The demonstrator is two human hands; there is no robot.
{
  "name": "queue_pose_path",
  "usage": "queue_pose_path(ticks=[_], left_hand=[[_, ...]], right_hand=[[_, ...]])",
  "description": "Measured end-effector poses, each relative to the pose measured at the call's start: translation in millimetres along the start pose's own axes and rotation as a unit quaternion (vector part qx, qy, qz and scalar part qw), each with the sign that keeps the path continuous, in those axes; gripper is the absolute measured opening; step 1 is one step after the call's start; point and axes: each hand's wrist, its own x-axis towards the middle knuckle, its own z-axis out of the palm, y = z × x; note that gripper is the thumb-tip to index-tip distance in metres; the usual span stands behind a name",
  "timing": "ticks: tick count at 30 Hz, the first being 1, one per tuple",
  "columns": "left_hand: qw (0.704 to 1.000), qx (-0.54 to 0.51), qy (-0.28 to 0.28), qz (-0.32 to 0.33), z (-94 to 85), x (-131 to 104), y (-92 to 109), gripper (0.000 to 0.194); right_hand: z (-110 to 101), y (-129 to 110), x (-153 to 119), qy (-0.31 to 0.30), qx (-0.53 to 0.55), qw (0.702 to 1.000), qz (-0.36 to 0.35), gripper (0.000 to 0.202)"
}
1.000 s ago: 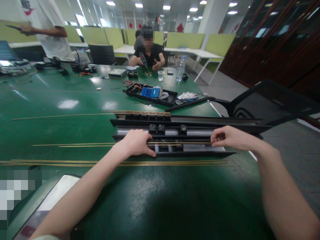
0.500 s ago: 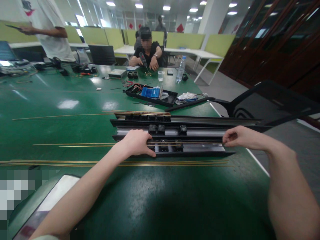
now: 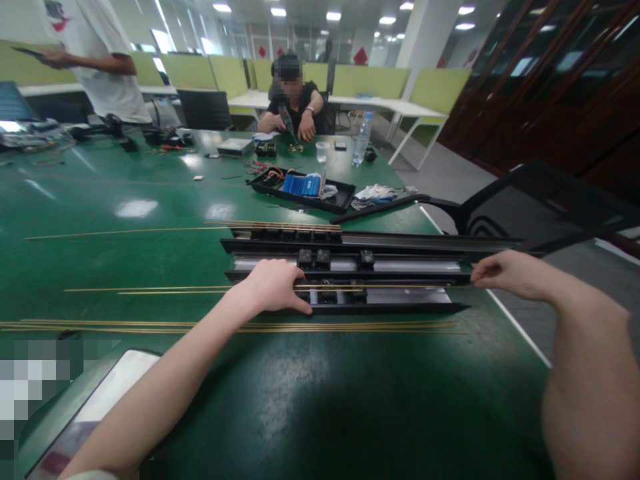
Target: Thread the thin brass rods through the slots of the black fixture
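Observation:
My left hand (image 3: 277,285) grips across the nearest black metal channel (image 3: 415,309), thumb on its near wall and fingers by its far wall. A small black block (image 3: 327,291) and another black block (image 3: 358,291) sit in that channel, right of my fingers; one more is partly covered by the hand. Two thin gold rods (image 3: 165,291) lie lengthwise over the blocks and pass beneath my left hand. My right hand (image 3: 505,272) is closed in a pinch at the right end of the longer rod, past the channel's end.
Two more channels lie behind, the middle one with black blocks (image 3: 367,259), the far one with gold rods on top. Several loose rods (image 3: 350,327) lie in front. A black tray (image 3: 343,195), a bottle (image 3: 362,140) and a chair (image 3: 545,207) stand beyond; a co-worker (image 3: 295,100) holds a tool.
My right hand has moved to the right, and more of the longer rod's right end shows. The rod's left end has barely shifted. My left hand stays in place.

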Motion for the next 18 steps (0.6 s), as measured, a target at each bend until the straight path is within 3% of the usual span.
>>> queue_pose_path(ticks=[4, 7, 14, 18], left_hand=[[1.0, -0.002, -0.003, 0.0, -1.4, -0.4, 1.1, 0.076], [1.0, -0.005, -0.001, 0.001, -2.0, -0.5, 1.6, 0.076], [1.0, -0.006, -0.006, -0.002, -1.8, -0.5, 1.6, 0.075], [1.0, -0.007, -0.009, -0.002, -2.2, -0.8, 1.3, 0.073]], right_hand=[[-3.9, -25.1, -10.3, 0.079, -0.003, 0.996, -0.032, 0.027], [0.8, -57.7, -18.7, 0.087, 0.036, 0.988, -0.125, 0.035], [45.8, -139.4, -24.9, 0.125, 0.071, 0.926, -0.349, 0.03], [63.4, -163.7, -30.8, 0.14, 0.049, 0.902, -0.405, 0.024]])
